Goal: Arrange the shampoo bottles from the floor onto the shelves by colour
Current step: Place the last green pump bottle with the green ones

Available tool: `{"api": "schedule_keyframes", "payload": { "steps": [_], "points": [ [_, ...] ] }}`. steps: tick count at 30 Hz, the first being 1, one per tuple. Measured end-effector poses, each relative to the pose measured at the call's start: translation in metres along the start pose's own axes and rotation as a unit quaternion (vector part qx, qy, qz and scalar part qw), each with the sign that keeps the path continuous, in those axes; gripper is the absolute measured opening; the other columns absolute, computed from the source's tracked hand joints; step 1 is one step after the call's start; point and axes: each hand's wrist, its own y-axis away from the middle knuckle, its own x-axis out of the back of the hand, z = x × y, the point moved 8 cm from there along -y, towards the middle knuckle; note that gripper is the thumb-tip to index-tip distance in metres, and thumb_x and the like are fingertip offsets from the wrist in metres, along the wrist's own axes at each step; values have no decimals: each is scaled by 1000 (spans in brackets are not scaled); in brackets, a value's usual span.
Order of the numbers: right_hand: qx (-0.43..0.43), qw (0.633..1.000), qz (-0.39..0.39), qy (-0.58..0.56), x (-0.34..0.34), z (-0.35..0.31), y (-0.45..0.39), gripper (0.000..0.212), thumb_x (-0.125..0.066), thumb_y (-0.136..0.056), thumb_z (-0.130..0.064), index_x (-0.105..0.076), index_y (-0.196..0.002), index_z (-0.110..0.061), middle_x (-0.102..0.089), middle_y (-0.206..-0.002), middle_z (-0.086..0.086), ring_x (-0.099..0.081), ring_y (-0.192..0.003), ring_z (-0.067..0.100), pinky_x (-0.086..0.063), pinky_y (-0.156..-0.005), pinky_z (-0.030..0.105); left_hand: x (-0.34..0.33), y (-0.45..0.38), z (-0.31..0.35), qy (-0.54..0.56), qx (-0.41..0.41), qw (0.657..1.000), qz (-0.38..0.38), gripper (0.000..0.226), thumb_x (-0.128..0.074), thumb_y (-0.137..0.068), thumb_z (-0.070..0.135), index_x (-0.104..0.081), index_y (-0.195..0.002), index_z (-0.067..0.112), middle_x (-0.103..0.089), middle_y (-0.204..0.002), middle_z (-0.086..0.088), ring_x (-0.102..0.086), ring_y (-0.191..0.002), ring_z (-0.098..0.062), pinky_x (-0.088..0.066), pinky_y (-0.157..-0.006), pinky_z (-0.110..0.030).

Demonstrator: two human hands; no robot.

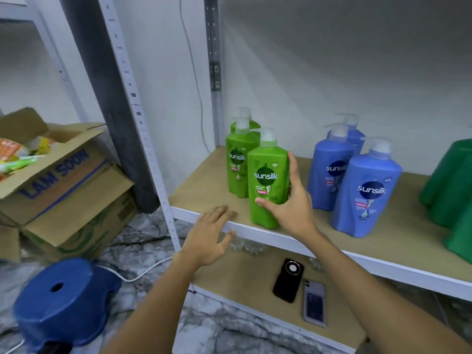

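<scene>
Three light green Sunsilk pump bottles stand in a row on the wooden shelf (pixel 199 190), the front one (pixel 267 180) at the shelf's edge. My right hand (pixel 291 203) wraps its right side, thumb on the label's lower front, fingers behind. My left hand (pixel 209 233) hovers with spread fingers just before the shelf's front lip, holding nothing. To the right stand three blue Sunsilk bottles, the nearest (pixel 365 195) in front. Dark green bottles (pixel 452 182) show at the right edge, partly cut off.
On the lower shelf lie a black phone (pixel 287 279) and a purple-cased phone (pixel 314 302). A blue plastic stool (pixel 61 300) stands on the marble floor at bottom left. Stacked cardboard boxes (pixel 63 185) sit at left behind the rack's upright post (pixel 143 129).
</scene>
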Motion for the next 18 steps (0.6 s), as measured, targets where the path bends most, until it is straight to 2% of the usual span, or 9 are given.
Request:
{"api": "schedule_keyframes", "payload": {
  "steps": [3,5,9,11,14,16,18],
  "points": [
    [7,1000,14,19,-6,5,-5,128,-95,-65,-26,-7,-156,-51,-57,-143,-13,-60,-125,13,-48,-109,40,3,-3,0,-50,-17,998,21,56,-28,-97,53,-49,-143,31,-46,-152,4,-38,-142,-19,-19,-121,-44],
    [12,1000,8,21,-9,7,-8,129,-96,-64,-28,-8,-155,-50,-51,-148,-12,-57,-129,15,-47,-109,45,0,-6,-4,-13,-15,1000,3,58,-26,-97,54,-46,-146,31,-40,-156,3,-29,-147,-17,-11,-124,-42],
    [12,999,-21,27,-12,10,-11,128,-94,-66,-25,-4,-153,-52,-50,-149,-9,-58,-128,17,-49,-107,47,-3,-9,-11,29,-26,999,-7,56,-28,-98,53,-42,-148,34,-33,-161,4,-23,-150,-15,-14,-124,-41],
    [14,999,-38,30,-12,14,-11,126,-90,-70,-20,-1,-153,-54,-54,-143,-13,-62,-122,18,-52,-103,48,-4,-10,-16,35,-23,999,-9,56,-29,-98,53,-40,-149,35,-31,-162,4,-21,-151,-14,-14,-124,-40],
    [5,998,-54,23,-11,19,-11,122,-83,-74,-16,1,-152,-57,-55,-131,-29,-66,-114,19,-54,-98,50,-5,-12,-17,34,-21,999,-13,57,-28,-98,54,-39,-151,34,-29,-162,2,-21,-151,-16,-13,-124,-40],
    [5,998,-58,22,-13,18,-12,122,-83,-75,-16,2,-151,-59,-53,-132,-32,-66,-115,19,-54,-98,50,-5,-13,-20,32,-16,999,-9,57,-28,-98,54,-39,-150,34,-30,-162,0,-21,-151,-17,-14,-124,-41],
    [11,998,-64,18,-19,16,-13,121,-83,-76,-18,2,-152,-58,-51,-140,-27,-64,-120,20,-53,-100,51,-4,-14,-23,33,-9,999,-6,59,-27,-98,55,-40,-150,33,-31,-162,-2,-22,-151,-18,-14,-124,-41]
  ]
}}
